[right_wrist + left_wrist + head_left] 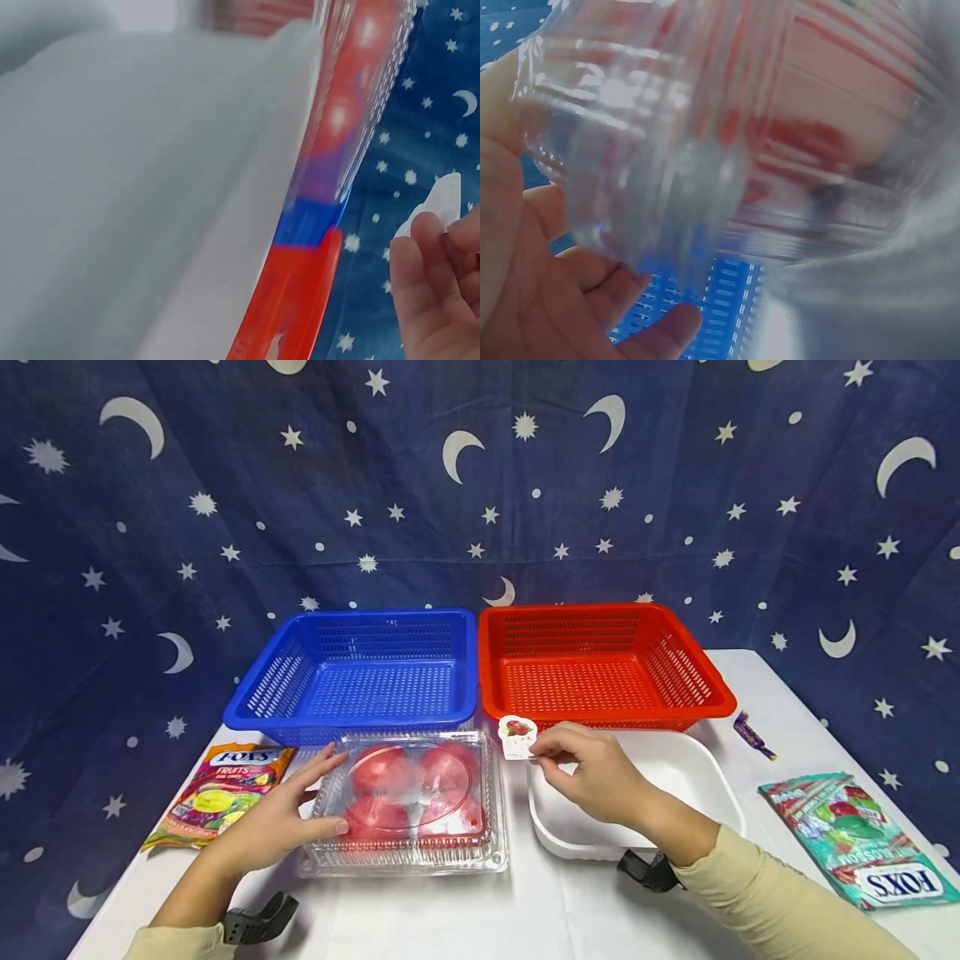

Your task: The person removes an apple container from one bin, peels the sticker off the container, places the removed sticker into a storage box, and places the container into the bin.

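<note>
A clear plastic clamshell box (491, 843), its lid down over several round red fruits (382, 772), lies on the table. My left hand (273, 820) is at the box's left side, fingers spread and fairly straight, the thumb and fingertips at its edge. Between thumb and fingertips my right hand (596, 772) pinches a small white label (517, 739) printed with red fruit. The label is held up just right of the box, over the near left edge of a white tray (645, 827). In the right wrist view only the label's plain back (442, 202) shows.
Behind the box stands a blue basket (352, 723), with a red basket (585, 719) to its right. A Fox's fruits candy bag (221, 793) lies at left. A teal Fox's bag (855, 835) and a purple-wrapped sweet (752, 737) lie at right.
</note>
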A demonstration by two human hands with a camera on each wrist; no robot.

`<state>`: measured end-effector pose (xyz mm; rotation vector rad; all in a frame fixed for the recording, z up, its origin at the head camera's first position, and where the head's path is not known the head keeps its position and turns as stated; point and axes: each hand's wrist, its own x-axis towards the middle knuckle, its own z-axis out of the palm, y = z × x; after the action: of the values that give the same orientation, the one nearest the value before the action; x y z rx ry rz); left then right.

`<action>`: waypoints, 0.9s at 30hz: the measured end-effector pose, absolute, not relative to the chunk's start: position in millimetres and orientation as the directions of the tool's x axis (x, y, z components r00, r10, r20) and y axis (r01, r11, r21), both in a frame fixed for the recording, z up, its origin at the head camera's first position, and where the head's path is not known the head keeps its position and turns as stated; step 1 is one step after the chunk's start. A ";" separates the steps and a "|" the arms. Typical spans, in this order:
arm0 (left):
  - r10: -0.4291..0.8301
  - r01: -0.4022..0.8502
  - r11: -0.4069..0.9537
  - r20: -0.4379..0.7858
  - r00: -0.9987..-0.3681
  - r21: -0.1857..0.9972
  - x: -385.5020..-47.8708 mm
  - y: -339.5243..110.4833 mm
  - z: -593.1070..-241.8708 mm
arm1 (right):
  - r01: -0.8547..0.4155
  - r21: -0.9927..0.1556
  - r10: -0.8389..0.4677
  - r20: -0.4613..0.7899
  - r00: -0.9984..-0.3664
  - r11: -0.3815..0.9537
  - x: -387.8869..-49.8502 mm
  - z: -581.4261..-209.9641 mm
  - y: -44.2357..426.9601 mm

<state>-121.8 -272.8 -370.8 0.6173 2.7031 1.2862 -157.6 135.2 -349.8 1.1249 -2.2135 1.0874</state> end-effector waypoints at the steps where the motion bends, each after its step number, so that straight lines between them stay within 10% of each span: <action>1: 0.392 0.319 0.565 0.093 -0.915 0.761 -121.9 -272.7 -370.7 | -0.808 -0.453 -0.473 0.656 -0.588 0.377 -157.4 -350.1 140.5; 27: 0.394 0.308 0.551 0.083 -0.915 0.776 -121.7 -272.9 -369.9 | -0.629 -0.555 -0.400 0.487 -0.776 0.545 -150.0 -375.1 204.9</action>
<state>-121.7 -272.9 -369.9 0.6074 2.6772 1.3088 -150.0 204.9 -375.1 0.8525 -2.4822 1.0701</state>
